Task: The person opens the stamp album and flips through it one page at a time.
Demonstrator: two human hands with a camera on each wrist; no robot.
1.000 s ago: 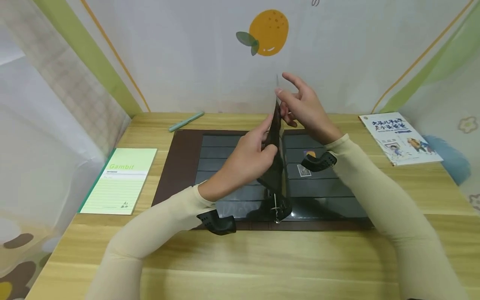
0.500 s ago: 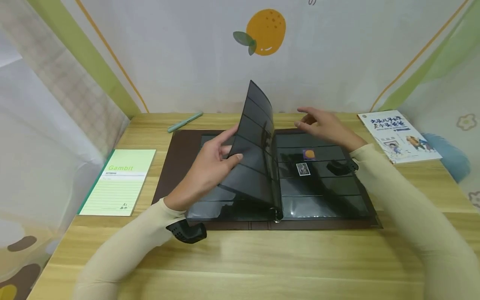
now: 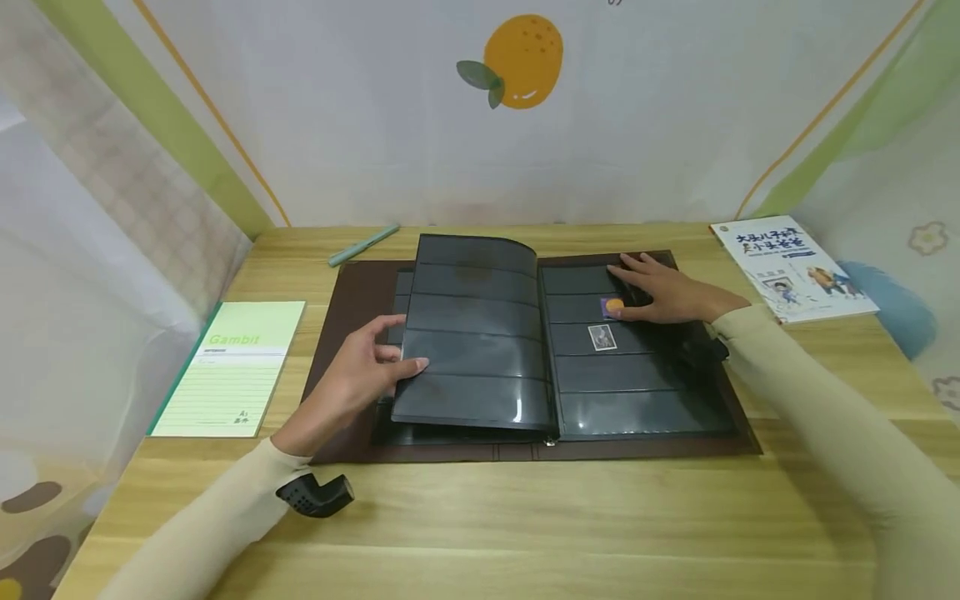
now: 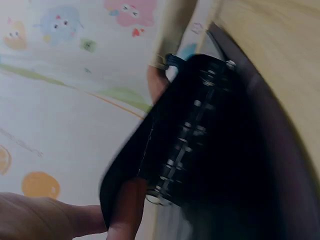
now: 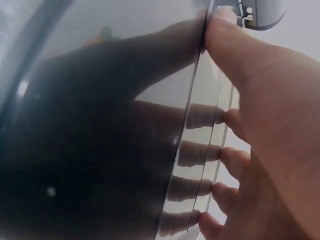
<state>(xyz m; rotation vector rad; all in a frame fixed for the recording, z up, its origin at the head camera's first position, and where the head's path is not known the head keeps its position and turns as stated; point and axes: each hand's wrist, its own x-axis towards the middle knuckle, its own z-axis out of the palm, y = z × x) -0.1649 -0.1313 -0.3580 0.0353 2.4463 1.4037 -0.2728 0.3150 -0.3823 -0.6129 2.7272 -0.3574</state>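
A ring-bound stamp album (image 3: 348, 308) lies spread on the table, with black pages of strip pockets. My left hand (image 3: 354, 372) pinches the outer edge of a black page (image 3: 472, 333), thumb on top and fingers beneath; this page slants a little above the left side. In the left wrist view the metal rings (image 4: 185, 135) show under the curved page. On the right-hand page (image 3: 637, 412) my right hand (image 3: 667, 292) rests with fingers spread. Its thumb touches an orange and purple stamp (image 3: 609, 308). Just below is a black and white stamp (image 3: 602, 337).
A green notebook (image 3: 232, 367) lies left of the album, and a teal pen (image 3: 363, 246) behind its left corner. At the back right is a white picture book (image 3: 793, 268). A printed curtain (image 3: 360, 125) hangs behind the table.
The page has swung from upright over to the left in my left hand. My right hand has let go of it, moved right and come down on the right-hand page.
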